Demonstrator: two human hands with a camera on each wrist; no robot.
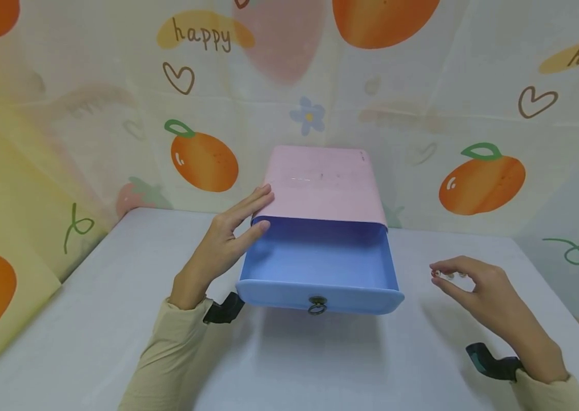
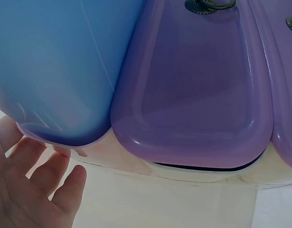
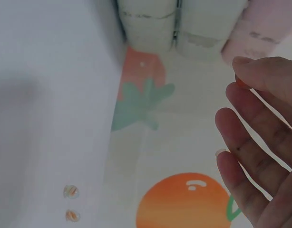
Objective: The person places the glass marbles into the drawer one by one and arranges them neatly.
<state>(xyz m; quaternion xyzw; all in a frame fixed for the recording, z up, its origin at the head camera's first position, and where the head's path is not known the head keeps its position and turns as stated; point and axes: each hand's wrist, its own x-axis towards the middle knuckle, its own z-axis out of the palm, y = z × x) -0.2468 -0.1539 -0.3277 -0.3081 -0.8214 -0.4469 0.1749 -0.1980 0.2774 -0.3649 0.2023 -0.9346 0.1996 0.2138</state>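
I see my left hand (image 1: 228, 240) lying with straight fingers against the left side of the pink cabinet (image 1: 322, 182), beside its pulled-out blue drawer (image 1: 320, 268). The drawer's ring pull (image 1: 317, 305) faces me. Right of the drawer, above the surface (image 1: 89, 319), my right hand (image 1: 479, 291) pinches something small and pale (image 1: 443, 274); I can't identify it.

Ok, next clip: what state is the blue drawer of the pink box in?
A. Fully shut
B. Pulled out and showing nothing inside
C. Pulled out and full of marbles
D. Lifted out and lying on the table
B: in the head view the blue drawer sticks out of the pink box, its visible floor bare.
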